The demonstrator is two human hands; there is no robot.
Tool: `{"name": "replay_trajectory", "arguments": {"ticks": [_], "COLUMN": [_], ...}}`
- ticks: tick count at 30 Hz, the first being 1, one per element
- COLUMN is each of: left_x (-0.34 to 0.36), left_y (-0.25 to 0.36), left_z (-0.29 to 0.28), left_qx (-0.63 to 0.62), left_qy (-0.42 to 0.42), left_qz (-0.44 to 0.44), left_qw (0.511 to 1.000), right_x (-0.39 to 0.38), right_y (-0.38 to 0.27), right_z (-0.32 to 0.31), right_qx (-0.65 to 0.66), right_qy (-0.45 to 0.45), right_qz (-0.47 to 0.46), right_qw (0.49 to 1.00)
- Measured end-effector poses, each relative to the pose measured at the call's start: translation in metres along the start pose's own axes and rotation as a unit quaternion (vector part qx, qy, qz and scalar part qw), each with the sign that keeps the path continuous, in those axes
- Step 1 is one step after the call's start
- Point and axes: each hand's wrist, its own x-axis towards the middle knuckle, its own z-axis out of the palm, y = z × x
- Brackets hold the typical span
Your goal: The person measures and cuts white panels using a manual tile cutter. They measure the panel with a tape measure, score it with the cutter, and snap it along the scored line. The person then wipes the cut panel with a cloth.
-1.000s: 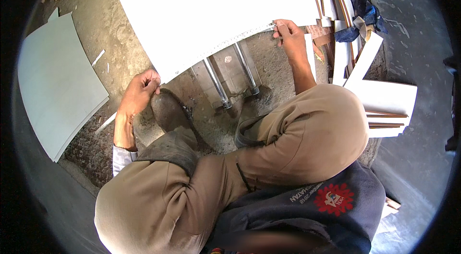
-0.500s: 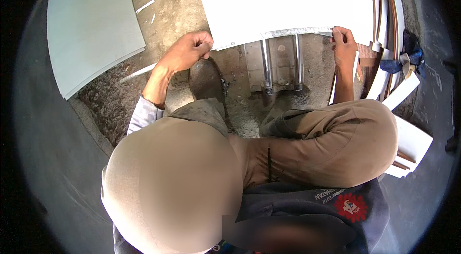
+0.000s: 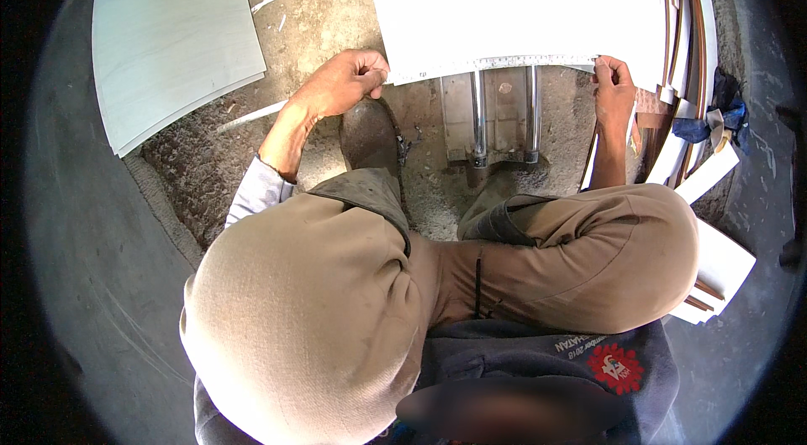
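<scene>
A large white sheet [image 3: 504,0] lies flat ahead of me. Along its near edge runs a thin pale ruler [image 3: 496,63] with fine markings. My left hand [image 3: 346,82] is closed in a pinch at the ruler's left end, by the sheet's near left corner. At the other end, my right hand [image 3: 615,85] is closed with thumb and finger pinching the ruler. Below the sheet's edge, two shiny metal rods [image 3: 479,117] stick out toward me over a clear or greyish plate.
Stacked pale sheets [image 3: 181,42] lie at the left. White and brown-edged strips [image 3: 679,33] run along the right, next to a dark blue cloth [image 3: 733,113]. My boot [image 3: 368,138] stands below the left hand. A loose white strip [image 3: 252,115] rests on the rough floor.
The whole view has shifted slightly, so things sit a little farther right. Both hands stay at the ruler's two ends.
</scene>
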Motion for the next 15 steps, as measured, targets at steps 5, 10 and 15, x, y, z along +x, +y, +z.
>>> {"name": "replay_trajectory", "arguments": {"ticks": [5,10,15], "left_x": [-0.0007,-0.0006,0.0003], "left_y": [0.0021,0.0021,0.0016], "left_z": [0.0,0.0002,0.001], "left_qx": [0.003,0.011,0.017], "left_qy": [0.001,0.005,0.007], "left_qz": [0.001,-0.01,0.008], "left_qw": [1.0,1.0,1.0], "right_x": [-0.0026,-0.0021,-0.0008], "right_y": [-0.0023,0.0006,0.0025], "right_z": [0.0019,0.0049,0.0057], "right_qx": [-0.014,-0.082,-0.107], "right_qy": [0.023,0.036,0.045], "right_qz": [-0.013,-0.042,-0.053], "right_qw": [1.0,0.995,0.992]}}
